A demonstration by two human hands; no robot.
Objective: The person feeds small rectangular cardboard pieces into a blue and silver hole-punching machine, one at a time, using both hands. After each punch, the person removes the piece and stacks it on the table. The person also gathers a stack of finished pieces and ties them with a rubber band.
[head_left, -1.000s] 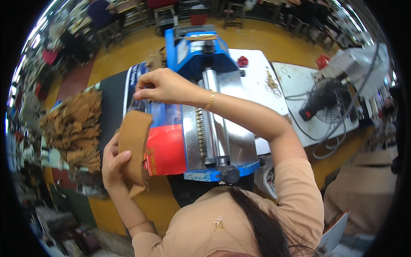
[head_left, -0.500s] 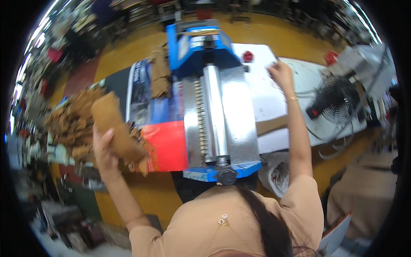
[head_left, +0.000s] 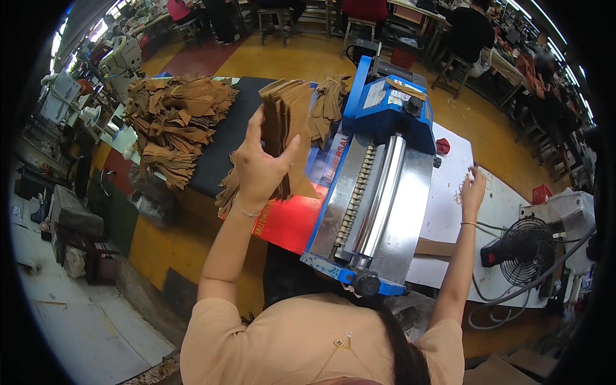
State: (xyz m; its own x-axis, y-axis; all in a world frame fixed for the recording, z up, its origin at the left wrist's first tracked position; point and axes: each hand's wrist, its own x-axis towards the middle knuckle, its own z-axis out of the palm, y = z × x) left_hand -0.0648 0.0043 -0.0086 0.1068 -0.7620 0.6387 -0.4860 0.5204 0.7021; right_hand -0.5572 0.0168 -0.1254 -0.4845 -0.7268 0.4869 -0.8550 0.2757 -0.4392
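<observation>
left hand (head_left: 256,170) clamped on brown leather stack (head_left: 285,122) above the bench's left edge. right hand (head_left: 473,191) lies open on the white board (head_left: 449,212); we should keep the stack squared.

Matt brown leather-like pieces (head_left: 287,122), glossy blue-painted machine (head_left: 385,115) with smooth bright metal rollers (head_left: 378,192), matt white table (head_left: 449,199).

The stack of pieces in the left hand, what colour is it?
Brown, tan-like; the stack of pieces in the left hand shows in the head view.

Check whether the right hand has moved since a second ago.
Yes. The right hand left the blue roller machine, crossing to the white table on its right side.
</observation>
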